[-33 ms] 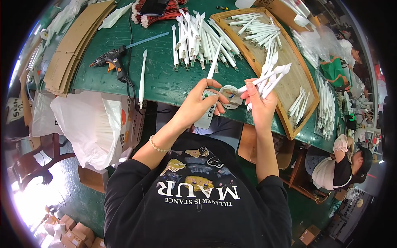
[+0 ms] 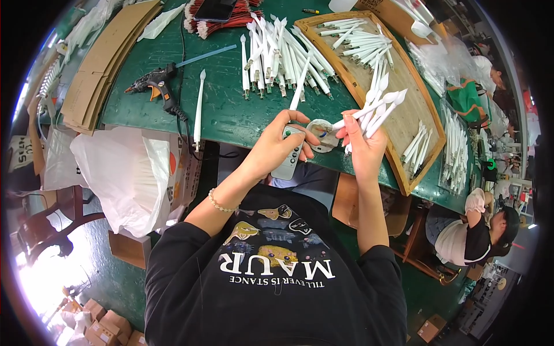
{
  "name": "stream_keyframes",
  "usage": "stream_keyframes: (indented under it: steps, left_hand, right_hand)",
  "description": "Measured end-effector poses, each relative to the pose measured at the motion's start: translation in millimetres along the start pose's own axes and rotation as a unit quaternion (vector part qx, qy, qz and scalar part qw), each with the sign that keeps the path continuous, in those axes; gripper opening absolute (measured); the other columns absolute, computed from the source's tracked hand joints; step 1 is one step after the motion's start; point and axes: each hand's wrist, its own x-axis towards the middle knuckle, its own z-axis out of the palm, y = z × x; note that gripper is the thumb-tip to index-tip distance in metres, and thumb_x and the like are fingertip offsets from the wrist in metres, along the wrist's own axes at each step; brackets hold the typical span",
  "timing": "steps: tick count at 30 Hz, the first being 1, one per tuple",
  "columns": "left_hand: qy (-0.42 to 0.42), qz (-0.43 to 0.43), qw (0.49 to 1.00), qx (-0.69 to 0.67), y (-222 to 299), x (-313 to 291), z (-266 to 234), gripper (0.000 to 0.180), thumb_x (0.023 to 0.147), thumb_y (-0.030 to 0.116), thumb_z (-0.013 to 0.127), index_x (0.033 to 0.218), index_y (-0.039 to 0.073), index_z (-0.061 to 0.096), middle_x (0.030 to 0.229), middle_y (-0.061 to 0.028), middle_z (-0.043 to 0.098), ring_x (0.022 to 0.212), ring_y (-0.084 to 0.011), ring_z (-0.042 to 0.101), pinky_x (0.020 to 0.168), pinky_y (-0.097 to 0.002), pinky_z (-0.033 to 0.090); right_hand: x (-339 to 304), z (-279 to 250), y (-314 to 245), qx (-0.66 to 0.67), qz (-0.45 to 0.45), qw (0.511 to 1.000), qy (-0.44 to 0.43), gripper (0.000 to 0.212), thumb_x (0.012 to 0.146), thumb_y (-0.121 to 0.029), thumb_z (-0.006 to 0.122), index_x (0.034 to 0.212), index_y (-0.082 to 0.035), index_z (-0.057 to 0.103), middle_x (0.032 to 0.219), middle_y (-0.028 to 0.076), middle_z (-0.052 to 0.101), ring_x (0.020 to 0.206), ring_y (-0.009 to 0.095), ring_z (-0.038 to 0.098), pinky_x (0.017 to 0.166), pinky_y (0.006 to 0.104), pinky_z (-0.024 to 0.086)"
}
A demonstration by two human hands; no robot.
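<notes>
Judged partway, holding a grey remote (image 2: 283, 169) in the left hand (image 2: 278, 141) and white candle sticks (image 2: 369, 109) in the right hand (image 2: 367, 149) at frame centre, with a loose pile (image 2: 276, 52) apparently left at upper centre and further sticks (image 2: 363, 47), possibly finished, in the wooden tray (image 2: 399, 170) at upper right.

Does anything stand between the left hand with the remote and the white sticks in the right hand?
Yes: a small round grey piece at the edge of the green table lies between the left hand, holding the remote, and the white sticks in the right hand. Whether the left hand touches it is unclear.
</notes>
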Motion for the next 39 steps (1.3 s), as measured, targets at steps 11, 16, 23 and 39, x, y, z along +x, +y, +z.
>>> stream_keyframes:
  steps: [11,16,23,39]
  left_hand:
    - [0.008,0.002,1.000,0.007,1,2,1,0.032,0.092,0.005,0.047,0.122,-0.003,0.038,0.099,-0.0182,0.066,0.076,-0.0162,0.064,0.068,-0.0274,0.052]
    - [0.010,-0.004,1.000,0.006,1,2,1,0.033,0.092,0.005,0.047,0.123,-0.004,0.038,0.099,-0.0183,0.065,0.076,-0.0164,0.064,0.068,-0.0273,0.052]
    - [0.010,0.000,1.000,-0.004,-2,2,1,0.032,0.092,0.004,0.047,0.123,-0.003,0.038,0.099,-0.0187,0.065,0.077,-0.0166,0.064,0.068,-0.0272,0.052]
    - [-0.018,-0.001,1.000,-0.004,0,1,-1,0.031,0.093,0.004,0.047,0.122,-0.001,0.038,0.098,-0.0169,0.066,0.075,-0.0148,0.062,0.067,-0.0262,0.051]
  right_hand:
    - [-2,2,4,-0.019,-0.006,1.000,0.005,0.020,0.095,-0.018,0.062,0.099,0.001,0.064,0.071,0.004,0.062,0.059,0.005,0.052,0.052,0.0185,0.038]
    - [-4,1,2,-0.033,-0.008,0.999,0.002,0.019,0.096,-0.018,0.061,0.099,0.000,0.064,0.071,0.003,0.062,0.058,0.004,0.050,0.052,0.0187,0.037]
    - [-3,2,3,-0.038,-0.013,0.999,-0.007,0.019,0.095,-0.017,0.062,0.099,0.001,0.063,0.077,0.004,0.063,0.061,0.005,0.053,0.053,0.0195,0.040]
    - [13,-76,-21,-0.167,0.107,0.974,0.110,0.024,0.091,-0.027,0.068,0.081,-0.006,0.061,0.058,-0.004,0.052,0.048,0.003,0.045,0.045,0.0190,0.032]
